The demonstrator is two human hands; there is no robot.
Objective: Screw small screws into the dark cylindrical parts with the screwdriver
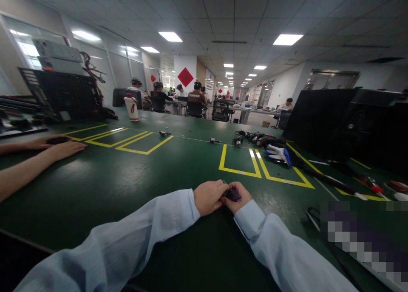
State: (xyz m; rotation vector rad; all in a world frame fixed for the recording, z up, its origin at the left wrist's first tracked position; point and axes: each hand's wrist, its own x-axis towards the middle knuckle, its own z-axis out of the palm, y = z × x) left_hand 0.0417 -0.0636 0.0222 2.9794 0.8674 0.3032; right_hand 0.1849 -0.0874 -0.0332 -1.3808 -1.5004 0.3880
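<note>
Close together above the green table (pixel 178 173), my left hand (pixel 208 197) and my right hand (pixel 239 197) meet in front of me. Between them is a small dark, purplish object (pixel 233 194), too small and shaded to name. The fingers of my right hand are curled around it. My left hand is also closed, its thumb and fingertips pressed against the object's left side, which the fingers partly hide. Beyond my hands lie yellow tape outlines (pixel 240 172) on the tabletop.
At left, another person's hands (pixel 65 146) rest on a dark object. A white bottle (pixel 132 108) stands at the back. Small metal parts (pixel 214 140), a blue-white glove (pixel 278 154) and screwdrivers (pixel 371 185) lie farther off. A large black case (pixel 328 126) stands at right.
</note>
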